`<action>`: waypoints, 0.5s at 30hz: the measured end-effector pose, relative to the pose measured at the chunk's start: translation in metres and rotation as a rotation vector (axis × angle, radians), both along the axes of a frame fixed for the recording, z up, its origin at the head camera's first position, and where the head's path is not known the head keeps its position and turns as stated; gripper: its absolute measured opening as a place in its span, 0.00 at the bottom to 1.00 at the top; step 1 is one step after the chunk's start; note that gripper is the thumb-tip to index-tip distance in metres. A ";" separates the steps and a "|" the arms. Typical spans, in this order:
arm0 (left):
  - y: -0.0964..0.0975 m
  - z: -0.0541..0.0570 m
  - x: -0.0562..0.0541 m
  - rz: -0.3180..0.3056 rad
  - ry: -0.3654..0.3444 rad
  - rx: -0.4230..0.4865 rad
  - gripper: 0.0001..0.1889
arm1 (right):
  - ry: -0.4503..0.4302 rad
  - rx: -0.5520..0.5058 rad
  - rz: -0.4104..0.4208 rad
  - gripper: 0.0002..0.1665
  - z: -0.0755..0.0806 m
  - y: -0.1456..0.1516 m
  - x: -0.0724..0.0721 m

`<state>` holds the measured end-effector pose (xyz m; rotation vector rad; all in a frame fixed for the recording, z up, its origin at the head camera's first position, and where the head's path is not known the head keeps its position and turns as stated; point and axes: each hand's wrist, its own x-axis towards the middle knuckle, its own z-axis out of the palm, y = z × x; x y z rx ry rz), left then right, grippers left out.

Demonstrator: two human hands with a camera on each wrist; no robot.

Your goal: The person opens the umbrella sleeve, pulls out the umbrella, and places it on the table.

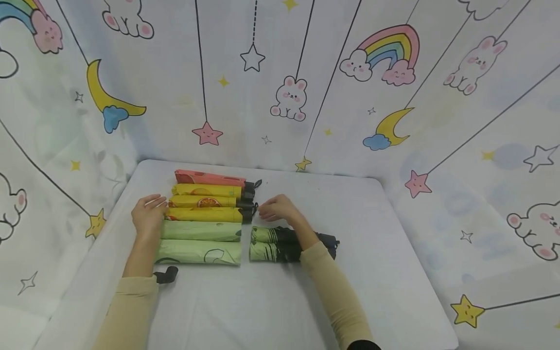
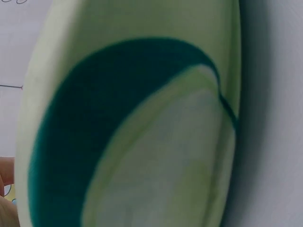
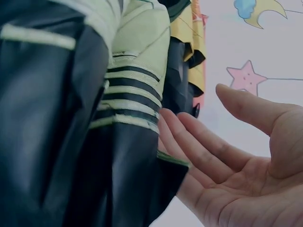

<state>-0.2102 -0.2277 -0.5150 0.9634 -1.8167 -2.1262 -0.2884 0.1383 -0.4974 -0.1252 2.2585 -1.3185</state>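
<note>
Several things that look like folded umbrellas lie side by side on a white table. At the back is a red umbrella (image 1: 210, 178), then several yellow umbrellas (image 1: 205, 201) with black right ends. Two light green umbrellas (image 1: 199, 252) are nearest the front. My left hand (image 1: 148, 214) is at the left ends of the yellow ones, its fingers fairly straight. To the right lie two green-and-black umbrellas (image 1: 267, 250), partly hidden by my right forearm. My right hand (image 1: 280, 209) is beyond them, fingers extended and holding nothing, close to the yellow umbrellas' black ends.
The white table (image 1: 385, 291) has rounded corners. Behind and beside it hangs a white cloth (image 1: 245, 107) printed with stars, moons, rabbits and rainbows. A small black device (image 1: 167, 275) is at my left wrist.
</note>
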 end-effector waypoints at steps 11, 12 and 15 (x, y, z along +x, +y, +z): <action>0.003 -0.006 0.001 -0.011 -0.012 -0.057 0.28 | -0.031 0.062 -0.005 0.21 -0.008 -0.015 -0.001; 0.003 -0.006 0.001 -0.010 -0.019 -0.063 0.28 | -0.034 0.078 -0.012 0.21 -0.009 -0.017 -0.001; 0.002 -0.008 0.001 -0.003 -0.027 -0.081 0.28 | -0.049 0.089 -0.038 0.20 -0.011 -0.021 0.000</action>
